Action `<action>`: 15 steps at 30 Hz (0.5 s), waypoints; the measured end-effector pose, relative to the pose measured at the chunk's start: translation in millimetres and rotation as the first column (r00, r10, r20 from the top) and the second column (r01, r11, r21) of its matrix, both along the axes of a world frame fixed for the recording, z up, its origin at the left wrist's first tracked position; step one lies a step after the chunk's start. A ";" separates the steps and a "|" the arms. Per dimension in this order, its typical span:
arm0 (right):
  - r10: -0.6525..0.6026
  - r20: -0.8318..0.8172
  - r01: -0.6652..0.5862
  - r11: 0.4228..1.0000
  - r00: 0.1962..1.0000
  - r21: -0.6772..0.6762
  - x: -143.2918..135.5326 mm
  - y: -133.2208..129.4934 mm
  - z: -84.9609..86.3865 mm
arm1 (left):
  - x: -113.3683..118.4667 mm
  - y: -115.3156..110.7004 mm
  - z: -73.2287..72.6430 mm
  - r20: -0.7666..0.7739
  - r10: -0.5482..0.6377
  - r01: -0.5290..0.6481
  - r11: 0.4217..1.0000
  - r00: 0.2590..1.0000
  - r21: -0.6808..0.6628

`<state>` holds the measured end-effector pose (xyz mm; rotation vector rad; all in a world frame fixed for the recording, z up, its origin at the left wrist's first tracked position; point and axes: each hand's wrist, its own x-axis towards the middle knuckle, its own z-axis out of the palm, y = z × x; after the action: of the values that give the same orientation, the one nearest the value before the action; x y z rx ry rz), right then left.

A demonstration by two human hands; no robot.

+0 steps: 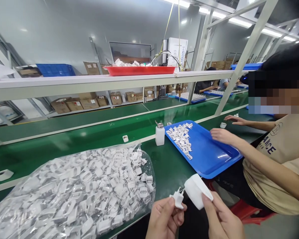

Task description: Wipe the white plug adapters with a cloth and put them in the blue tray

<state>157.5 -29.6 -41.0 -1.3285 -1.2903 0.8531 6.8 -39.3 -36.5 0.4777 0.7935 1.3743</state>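
Between the thumb and fingers of my left hand [165,215] is a white plug housing [178,198], its two pins pointing up and to the right. My right hand [221,215] pinches a folded white wipe [197,191], which is close beside the pins; whether it touches them I cannot tell. Both hands are at the table's near edge. On the left, a large clear plastic bag [149,166] lies open, heaped with white plug housings [89,182]. A blue tray [209,159] on the right has similar white housings [180,137] along its left side.
A white pump bottle [160,134] stands behind the tray's left corner. Loose white parts lie on the green belt [77,141]. Overhead, a shelf [77,83] carries a red tray [142,70]. A co-worker's hand [223,136] reaches over the blue tray's right edge.
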 end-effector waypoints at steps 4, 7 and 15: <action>0.269 -0.436 -0.360 0.922 0.859 -0.140 1.3 12.8 -7.8 | -1.4 -2.3 0.6 -0.478 0.220 -0.137 0.970 0.850 0.202; 0.217 -0.540 -0.360 0.917 0.813 -0.174 0.9 16.1 -8.3 | -0.6 -3.2 -1.4 -0.666 0.383 -0.197 0.920 0.640 0.340; 0.389 0.428 -0.533 0.792 0.816 0.297 31.2 19.1 5.3 | 3.9 7.5 -17.9 -0.645 0.375 -0.146 0.914 0.666 0.380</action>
<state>188.7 -10.5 -35.6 -0.8457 -2.0165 0.6346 10.7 -31.9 -54.4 1.2283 1.3333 1.6018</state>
